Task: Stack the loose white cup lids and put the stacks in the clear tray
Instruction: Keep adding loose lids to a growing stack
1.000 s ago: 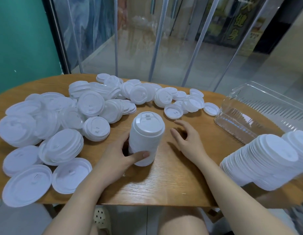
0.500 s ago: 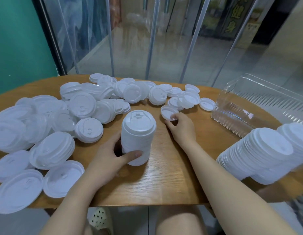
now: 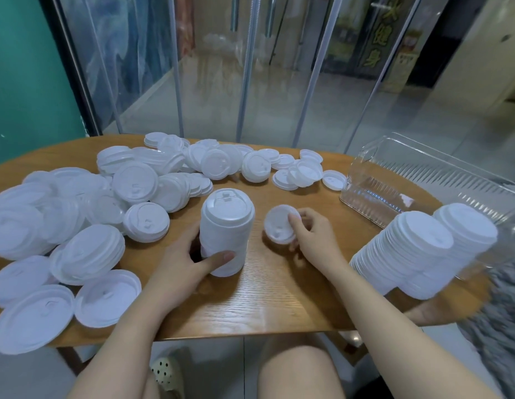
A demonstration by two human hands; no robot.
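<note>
Both hands are busy now. Left hand [image 3: 190, 260] wraps around the lower part of the upright stack [image 3: 226, 231] that stands in the middle of the counter [image 3: 279, 300], thumb in front and fingers behind it, as it did a moment ago. Right hand [image 3: 311, 234] has changed: half a second ago it was reaching to the far side of the stack, where one loose lid lay flat on the wood; now it pinches this single lid [image 3: 280, 228] by the rim and holds it tilted, lifted, just to the right of the stack. So one more lid is picked up and, I judge, it goes next on top of the stack, which needs the lid turned level and centred first.

To the left of the stack and behind it many loose lids [image 3: 92, 214] lie in heaps, so much work remains. To the right of the stack two finished stacks [image 3: 423, 254] lean in the clear tray [image 3: 374, 180], whose far part is free.
</note>
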